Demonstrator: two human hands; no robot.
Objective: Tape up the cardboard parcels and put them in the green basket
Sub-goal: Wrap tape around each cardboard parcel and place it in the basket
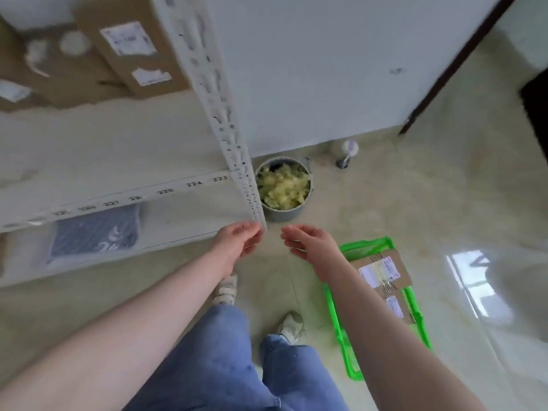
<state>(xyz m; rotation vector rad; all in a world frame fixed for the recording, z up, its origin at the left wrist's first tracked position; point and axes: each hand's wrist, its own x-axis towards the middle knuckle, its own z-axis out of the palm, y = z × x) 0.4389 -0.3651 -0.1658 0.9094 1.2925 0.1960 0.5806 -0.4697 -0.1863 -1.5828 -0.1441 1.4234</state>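
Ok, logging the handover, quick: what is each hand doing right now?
Left hand: open, holding nothing.
Right hand: open, holding nothing.

We see a bright green plastic mesh basket [420, 318] holding brown cardboard parcels [385, 272] with white labels, a grey round bin [281, 213] of yellow-green scraps, a white metal shelving rack [225, 120], and blue denim jeans [219, 360].

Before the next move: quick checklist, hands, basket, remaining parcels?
1. Left hand free: ok, fingers relaxed, holds nothing.
2. Right hand free: ok, open, holds nothing.
3. Green basket in reach: ok, on the floor by the right foot.
4. Parcel in basket: ok, labelled cardboard lies inside.
5. Cardboard boxes on shelf: taped or not, cannot tell, blurred.
6. Tape: cannot tell, none visible.
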